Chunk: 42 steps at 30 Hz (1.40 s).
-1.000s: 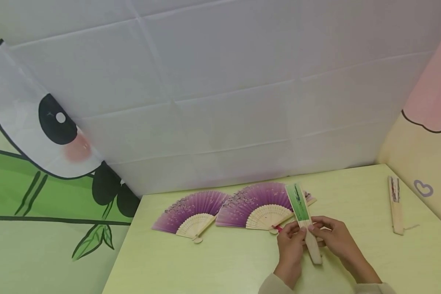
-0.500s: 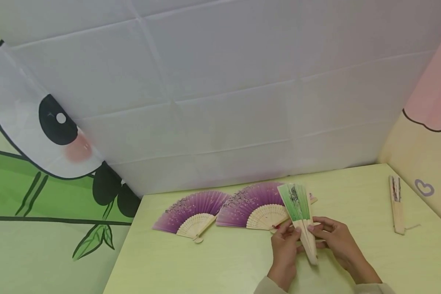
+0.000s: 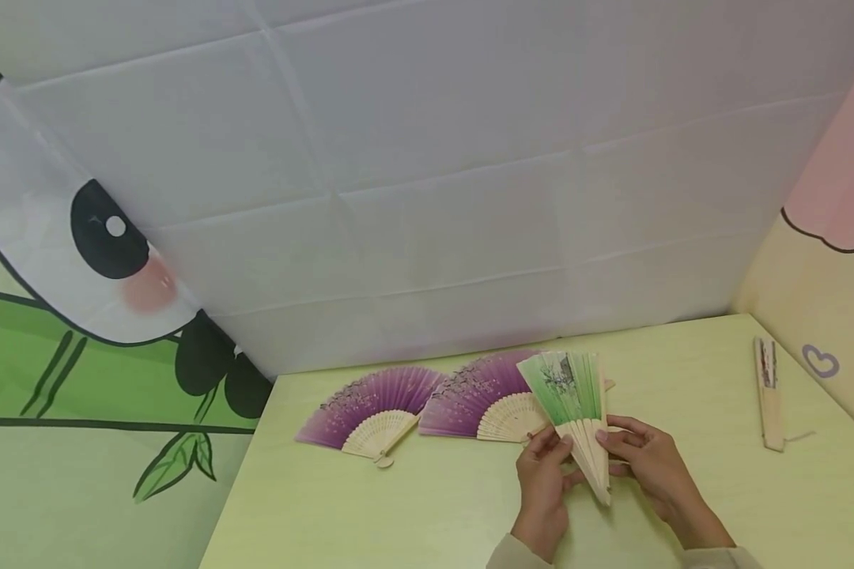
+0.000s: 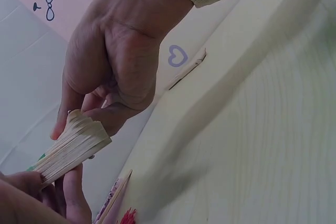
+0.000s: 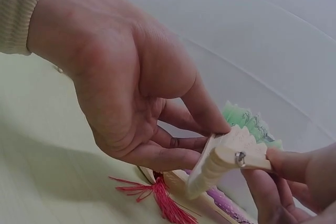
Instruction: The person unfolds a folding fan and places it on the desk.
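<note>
A green folding fan point(image 3: 568, 387) with a dark printed branch pattern is partly spread, its pale wooden ribs meeting at a pivot at the lower end. On the left side of the ribs, my left hand point(image 3: 541, 488) pinches the fan between thumb and fingers. My right hand point(image 3: 653, 468) pinches the right edge in the same way. Stacked pale ribs point(image 4: 73, 148) show between both hands' fingers in the left wrist view. In the right wrist view a small metal pivot point(image 5: 240, 158) is visible at the rib ends. Part of a purple fan lies hidden behind the green one.
Two spread purple folding fans, one left point(image 3: 384, 407) and one nearer the hands point(image 3: 470, 399), lie along the back of the pale yellow-green table point(image 3: 370, 521). A folded fan point(image 3: 770, 395) lies at the right. A red tassel point(image 5: 173, 205) hangs below the hands.
The green fan, nearly folded a second ago, has widened steadily. My left hand has moved left with one edge, while my right hand has stayed almost in place.
</note>
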Motion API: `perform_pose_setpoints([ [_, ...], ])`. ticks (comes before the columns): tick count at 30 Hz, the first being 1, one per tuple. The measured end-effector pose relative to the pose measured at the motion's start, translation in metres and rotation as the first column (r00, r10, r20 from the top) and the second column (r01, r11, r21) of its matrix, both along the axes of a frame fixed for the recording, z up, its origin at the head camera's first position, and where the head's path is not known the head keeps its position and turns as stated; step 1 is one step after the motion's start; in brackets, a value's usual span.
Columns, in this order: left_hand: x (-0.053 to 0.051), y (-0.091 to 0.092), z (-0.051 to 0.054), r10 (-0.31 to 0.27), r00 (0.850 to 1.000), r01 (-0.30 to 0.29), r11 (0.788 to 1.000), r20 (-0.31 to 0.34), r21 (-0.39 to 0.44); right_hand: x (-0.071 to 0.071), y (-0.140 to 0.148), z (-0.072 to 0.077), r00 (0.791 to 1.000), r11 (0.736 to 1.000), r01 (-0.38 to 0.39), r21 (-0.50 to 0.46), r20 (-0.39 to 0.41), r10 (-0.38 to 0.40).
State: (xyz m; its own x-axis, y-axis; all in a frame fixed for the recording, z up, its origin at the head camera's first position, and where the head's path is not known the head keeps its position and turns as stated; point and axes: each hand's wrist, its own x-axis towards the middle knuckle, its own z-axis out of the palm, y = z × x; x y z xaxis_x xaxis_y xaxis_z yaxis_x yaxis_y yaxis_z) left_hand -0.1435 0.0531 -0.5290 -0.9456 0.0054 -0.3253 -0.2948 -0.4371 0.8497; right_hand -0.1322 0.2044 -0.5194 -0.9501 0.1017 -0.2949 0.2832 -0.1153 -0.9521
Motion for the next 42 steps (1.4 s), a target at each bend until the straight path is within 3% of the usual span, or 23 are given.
perform_pose_setpoints([
  [6, 0.001, -0.002, 0.001, 0.044, 0.999, -0.044, 0.999, -0.002, 0.032, 0.0, -0.002, 0.001, 1.0, 0.999, 0.022, -0.05, 0.005, -0.022],
  [18, -0.001, -0.005, 0.002, 0.121, 0.99, -0.115, 0.99, -0.076, 0.077, 0.001, -0.007, 0.006, 1.0, 0.996, 0.027, -0.08, -0.006, -0.027],
  [24, 0.001, -0.006, 0.003, 0.158, 0.981, -0.148, 0.985, -0.117, 0.085, 0.002, -0.008, 0.01, 0.997, 0.993, 0.076, -0.086, -0.021, -0.078],
  [42, 0.002, -0.006, -0.001, 0.262, 0.96, -0.251, 0.962, -0.1, 0.105, 0.004, -0.008, 0.009, 0.982, 0.971, 0.161, -0.179, -0.067, -0.175],
])
